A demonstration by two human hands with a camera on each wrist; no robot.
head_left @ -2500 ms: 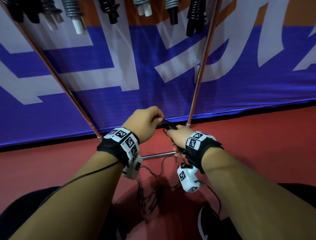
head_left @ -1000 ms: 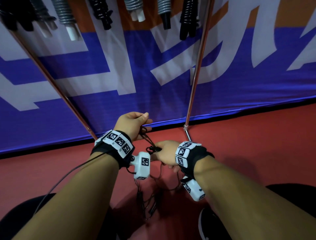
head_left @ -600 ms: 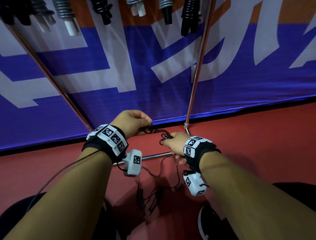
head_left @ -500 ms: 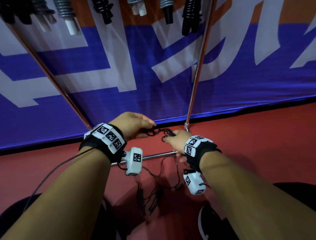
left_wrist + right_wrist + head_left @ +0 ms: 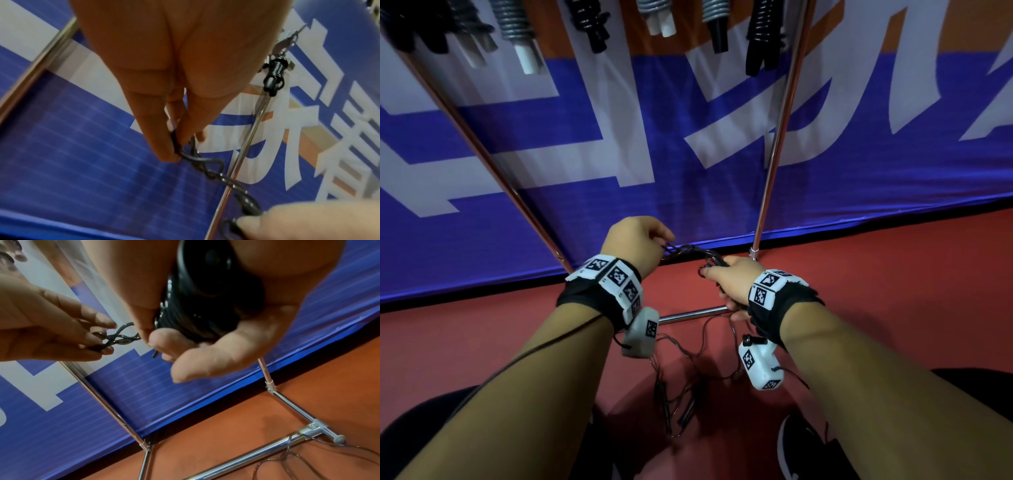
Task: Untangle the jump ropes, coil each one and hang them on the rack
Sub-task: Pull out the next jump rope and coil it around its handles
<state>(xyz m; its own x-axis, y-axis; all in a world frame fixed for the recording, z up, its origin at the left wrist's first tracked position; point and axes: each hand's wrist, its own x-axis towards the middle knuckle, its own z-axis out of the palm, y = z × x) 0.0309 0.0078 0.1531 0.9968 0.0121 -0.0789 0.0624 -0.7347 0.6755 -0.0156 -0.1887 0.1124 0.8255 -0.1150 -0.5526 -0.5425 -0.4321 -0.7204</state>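
A black jump rope is wound into a coil (image 5: 205, 296) that my right hand (image 5: 712, 270) grips in its palm, with handle ends inside the bundle. A short twisted stretch of the same rope (image 5: 688, 250) runs leftward to my left hand (image 5: 664, 246), which pinches it between thumb and fingertips (image 5: 164, 152). The twist (image 5: 207, 170) looks like a small tight tangle. Both hands hover low in front of the rack's right upright (image 5: 777, 147). A second, thin rope (image 5: 671, 394) lies loose on the red floor under my wrists, its two dark handles side by side.
Several coiled ropes (image 5: 760, 37) hang from the rack at the top of the head view. The rack's chrome foot bar (image 5: 267, 449) lies on the floor with the thin rope draped across it. A blue and white banner (image 5: 859, 171) stands behind. My shoe (image 5: 801, 445) is at the lower right.
Over the last second my right hand rose and shifted right until it was nearly level with the left, drawing the twisted stretch almost horizontal. In the last half second hardly anything moved.
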